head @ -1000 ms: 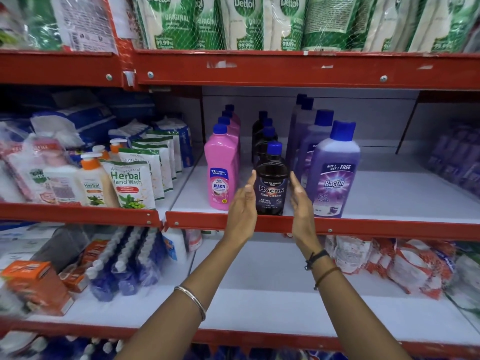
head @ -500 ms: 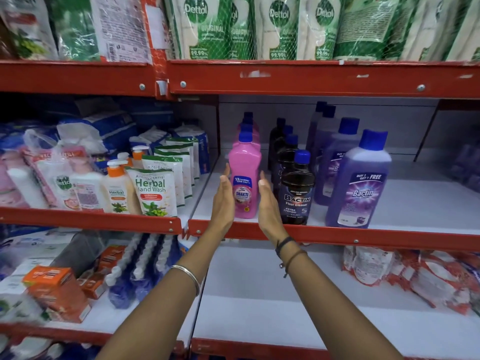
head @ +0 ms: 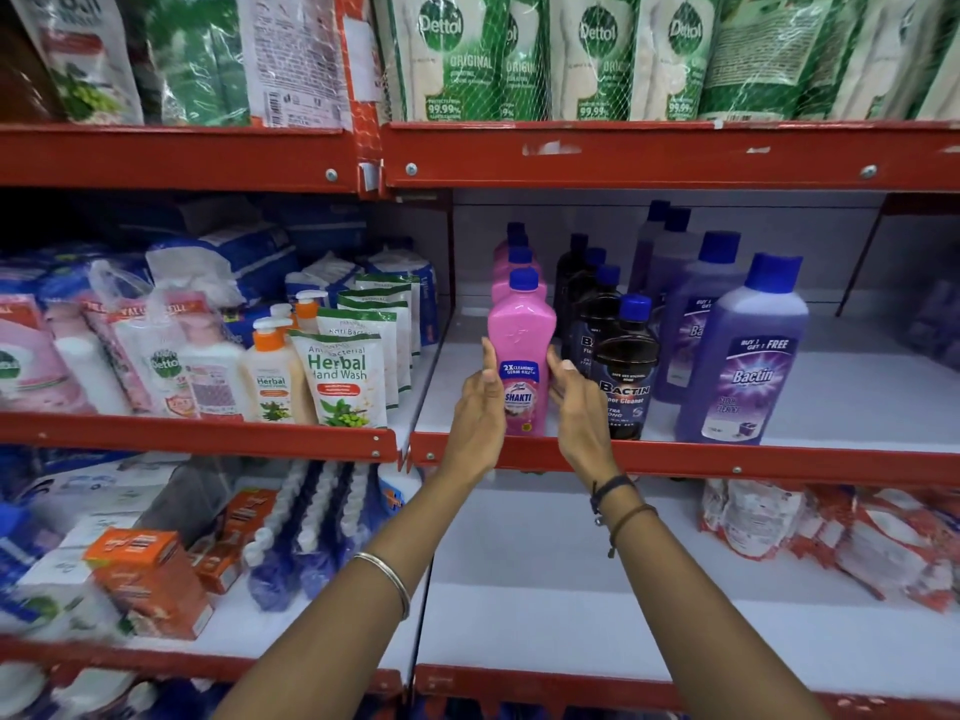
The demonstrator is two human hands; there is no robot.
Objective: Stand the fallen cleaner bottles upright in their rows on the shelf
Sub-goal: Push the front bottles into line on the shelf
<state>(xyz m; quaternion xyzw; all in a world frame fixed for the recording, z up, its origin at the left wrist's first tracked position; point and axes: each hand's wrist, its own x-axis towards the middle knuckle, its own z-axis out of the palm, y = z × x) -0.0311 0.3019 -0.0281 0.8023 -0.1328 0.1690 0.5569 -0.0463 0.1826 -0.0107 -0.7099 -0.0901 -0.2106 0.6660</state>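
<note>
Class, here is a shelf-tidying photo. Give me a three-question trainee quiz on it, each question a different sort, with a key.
1. True or false: the pink Shakti bottle is lying on its side.
2. The left hand and right hand flank which bottle? A pink Shakti; B black Bactin bottle; C purple Bactin bottle.
3. Fill in: every bottle cap here is ____.

Key: 1 false; 2 A; 3 blue.

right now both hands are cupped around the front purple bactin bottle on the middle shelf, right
Not quite. In the head view the left hand and right hand flank the front pink Shakti bottle, not the purple Bactin bottle, which stands untouched further right on the same middle shelf.
</note>
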